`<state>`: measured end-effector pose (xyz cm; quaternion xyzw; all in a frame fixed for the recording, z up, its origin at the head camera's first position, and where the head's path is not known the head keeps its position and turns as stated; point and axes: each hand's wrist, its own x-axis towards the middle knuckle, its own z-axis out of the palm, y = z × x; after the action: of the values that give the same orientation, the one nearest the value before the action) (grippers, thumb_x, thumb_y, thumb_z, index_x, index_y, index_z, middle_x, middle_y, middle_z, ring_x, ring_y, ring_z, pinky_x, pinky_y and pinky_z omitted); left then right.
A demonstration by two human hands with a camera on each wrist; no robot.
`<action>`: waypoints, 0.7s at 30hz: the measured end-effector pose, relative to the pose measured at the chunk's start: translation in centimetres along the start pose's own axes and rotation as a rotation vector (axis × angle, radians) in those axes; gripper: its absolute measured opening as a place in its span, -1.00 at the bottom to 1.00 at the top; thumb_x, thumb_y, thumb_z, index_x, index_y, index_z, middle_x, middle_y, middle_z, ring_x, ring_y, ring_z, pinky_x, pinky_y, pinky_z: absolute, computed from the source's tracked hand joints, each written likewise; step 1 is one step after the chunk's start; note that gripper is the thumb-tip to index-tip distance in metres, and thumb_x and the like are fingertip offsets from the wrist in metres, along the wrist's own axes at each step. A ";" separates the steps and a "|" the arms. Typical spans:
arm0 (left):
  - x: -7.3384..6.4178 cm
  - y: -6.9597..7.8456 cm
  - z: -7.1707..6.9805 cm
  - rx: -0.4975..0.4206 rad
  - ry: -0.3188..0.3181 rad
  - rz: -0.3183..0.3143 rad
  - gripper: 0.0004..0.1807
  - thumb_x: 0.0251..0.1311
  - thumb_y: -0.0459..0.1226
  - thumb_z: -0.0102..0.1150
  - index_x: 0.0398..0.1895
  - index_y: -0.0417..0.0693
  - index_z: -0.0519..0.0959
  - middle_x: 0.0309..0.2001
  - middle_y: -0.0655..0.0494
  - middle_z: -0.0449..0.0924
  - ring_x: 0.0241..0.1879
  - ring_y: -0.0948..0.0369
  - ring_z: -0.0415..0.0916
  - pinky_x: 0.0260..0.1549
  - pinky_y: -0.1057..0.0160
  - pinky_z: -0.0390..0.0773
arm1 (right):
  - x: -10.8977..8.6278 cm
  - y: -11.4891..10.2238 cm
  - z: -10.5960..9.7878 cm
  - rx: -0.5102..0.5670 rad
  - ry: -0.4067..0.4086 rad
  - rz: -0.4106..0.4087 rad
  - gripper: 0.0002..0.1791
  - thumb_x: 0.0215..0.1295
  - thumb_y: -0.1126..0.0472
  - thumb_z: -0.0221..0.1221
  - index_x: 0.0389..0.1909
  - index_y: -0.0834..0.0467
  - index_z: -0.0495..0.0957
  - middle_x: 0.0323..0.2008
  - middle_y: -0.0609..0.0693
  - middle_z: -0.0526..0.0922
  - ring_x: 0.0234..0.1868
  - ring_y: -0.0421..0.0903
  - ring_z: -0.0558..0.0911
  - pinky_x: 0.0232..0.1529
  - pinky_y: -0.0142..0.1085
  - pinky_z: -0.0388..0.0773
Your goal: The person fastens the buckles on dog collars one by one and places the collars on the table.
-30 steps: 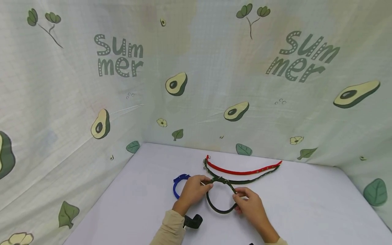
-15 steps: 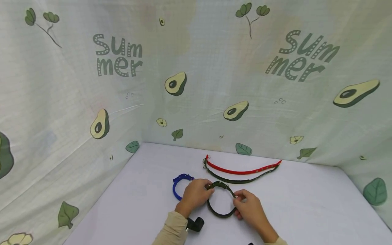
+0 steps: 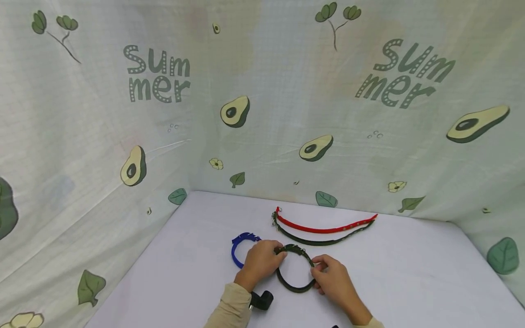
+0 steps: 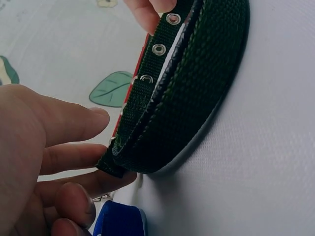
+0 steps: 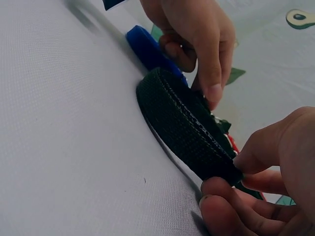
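A dark green webbing collar (image 3: 296, 289) with metal eyelets is buckled into a loop and stands on its edge on the white table. My right hand (image 3: 333, 277) pinches its right side between thumb and fingers. My left hand (image 3: 262, 259) is at its left side, by the buckle. In the left wrist view, the fingers (image 4: 78, 160) touch the strap's short tail while the thumb is apart from the collar. A blue collar (image 3: 234, 253), also looped, lies just left of my left hand, which partly hides it.
Behind the loop, a red collar (image 3: 316, 230) and another dark green collar (image 3: 320, 243) lie stretched out in curves, almost touching. A white cloth with avocado prints (image 3: 313, 148) hangs along the back and left of the table (image 3: 410, 273).
Over the last second both hands and the looped green collar have shifted slightly toward me, away from the stretched-out collars. The other collars have stayed put.
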<state>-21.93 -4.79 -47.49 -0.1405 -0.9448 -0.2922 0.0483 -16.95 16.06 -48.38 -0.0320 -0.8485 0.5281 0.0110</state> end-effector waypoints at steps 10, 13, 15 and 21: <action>0.2 -0.1 -0.2 0.018 0.013 0.015 -0.74 0.27 -0.06 0.31 -0.13 0.01 0.76 -0.23 0.23 0.72 -0.22 0.25 0.63 -0.29 0.18 0.59 | 0.1 -0.1 -0.3 -0.012 -0.017 0.011 -0.77 0.17 0.35 0.26 -0.13 0.27 0.62 -0.46 -0.01 0.57 -0.65 -0.07 0.59 -0.66 -0.24 0.55; 0.2 -0.2 -0.2 0.004 0.022 0.017 -0.75 0.28 -0.07 0.30 -0.14 0.00 0.75 -0.28 0.25 0.71 -0.27 0.28 0.61 -0.32 0.21 0.58 | 0.2 -0.1 -0.5 -0.018 -0.026 0.017 -0.80 0.18 0.34 0.23 -0.16 0.27 0.63 -0.50 -0.02 0.59 -0.68 -0.06 0.57 -0.66 -0.23 0.55; 0.2 -0.2 -0.3 -0.016 0.026 0.010 -0.76 0.30 -0.08 0.28 -0.14 -0.01 0.74 -0.31 0.25 0.71 -0.31 0.29 0.60 -0.35 0.22 0.56 | 0.3 0.1 -0.6 -0.025 -0.030 0.027 -0.81 0.21 0.32 0.20 -0.16 0.26 0.63 -0.52 -0.02 0.59 -0.69 -0.06 0.56 -0.66 -0.22 0.54; 0.3 -0.3 -0.3 -0.055 0.095 0.033 -0.82 0.31 -0.18 0.27 -0.18 -0.07 0.74 -0.34 0.22 0.69 -0.31 0.25 0.59 -0.32 0.19 0.56 | 1.2 0.4 -1.4 -0.070 -0.008 0.059 -0.82 0.29 0.25 0.19 -0.16 0.23 0.65 -0.53 -0.03 0.61 -0.63 -0.08 0.57 -0.62 -0.24 0.52</action>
<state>-22.31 -5.09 -47.32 -0.1432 -0.9305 -0.3237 0.0938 -18.01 17.60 -48.11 -0.0552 -0.8651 0.4984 -0.0091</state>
